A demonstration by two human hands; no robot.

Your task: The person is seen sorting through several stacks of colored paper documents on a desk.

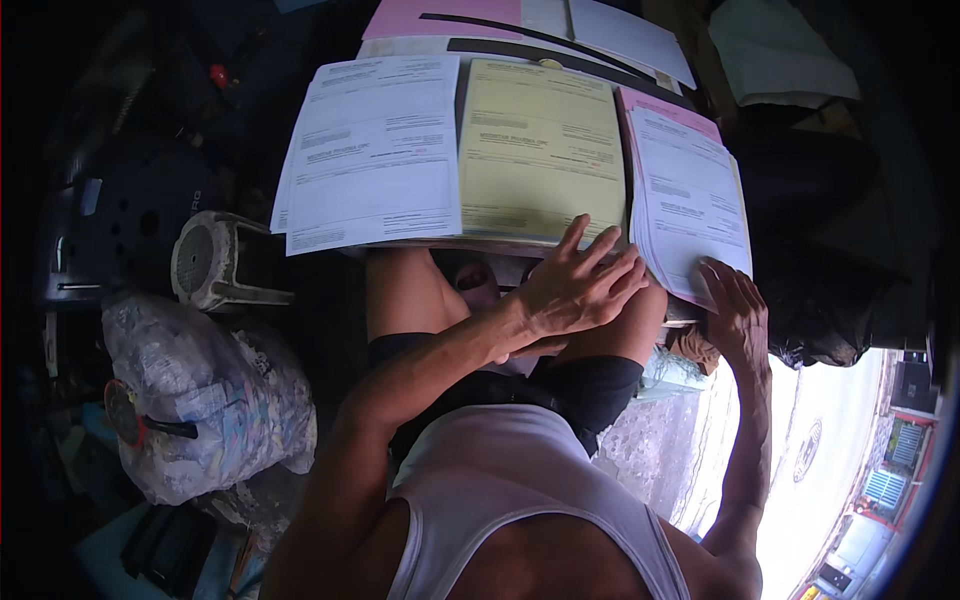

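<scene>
Three stacks of printed forms lie side by side before me. The left one is a white stack (375,157), the middle a yellow stack (544,150). On the right, a stack of white forms (686,195) lies with fanned left edges, pink sheets (667,107) showing beneath. My left hand (589,281) hovers at the near edge between the yellow and right stacks, fingers spread, holding nothing visible. At the right stack's near right corner, my right hand (735,300) has its fingertips on the top sheet. Its thumb is hidden, so a grip cannot be confirmed.
Behind the stacks lie dark strips (555,64), a pink sheet (442,19) and white sheets (630,37). A worn plastic stool (214,259) stands at the left, near a stuffed clear plastic bag (217,405). A dark plastic bag (821,315) sits at right, by the bright pavement (795,435).
</scene>
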